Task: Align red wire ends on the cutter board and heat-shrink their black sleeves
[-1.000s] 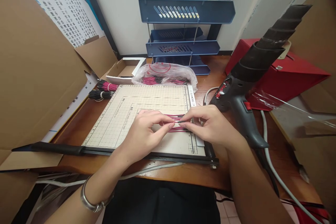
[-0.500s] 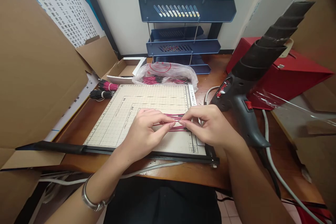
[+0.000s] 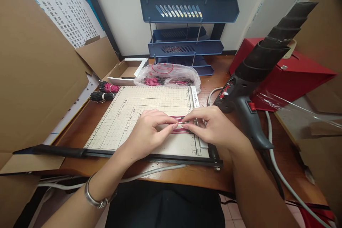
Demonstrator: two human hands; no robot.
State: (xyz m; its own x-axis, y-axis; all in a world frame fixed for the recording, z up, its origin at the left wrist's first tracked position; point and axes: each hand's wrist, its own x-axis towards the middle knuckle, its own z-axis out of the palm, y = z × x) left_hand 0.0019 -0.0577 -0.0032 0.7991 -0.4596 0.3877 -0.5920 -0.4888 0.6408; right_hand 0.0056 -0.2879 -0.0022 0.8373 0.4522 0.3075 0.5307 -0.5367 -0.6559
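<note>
Over the right part of a paper cutter's gridded board (image 3: 112,124), my two hands work close together. My left hand (image 3: 151,130) pinches a thin red wire between thumb and forefinger. Just to its right, my right hand (image 3: 211,124) is closed, thumb and fingertips on the same wire's end, where a short dark piece (image 3: 184,123) shows. Several more red wires (image 3: 181,131) with dark ends lie on the board beneath and beside my fingers, partly hidden by them.
A heat gun (image 3: 248,110) stands at the right, nozzle up, before a red box (image 3: 299,67). Behind the board are a plastic bag of wires (image 3: 168,74) and a blue tray rack (image 3: 187,10). Wire bundles (image 3: 103,96) lie left; the cutter's black handle (image 3: 61,150) runs along the front.
The short dark piece now shows between my fingertips on the wire. Both hands have otherwise kept nearly the same place, and the view has shifted slightly.
</note>
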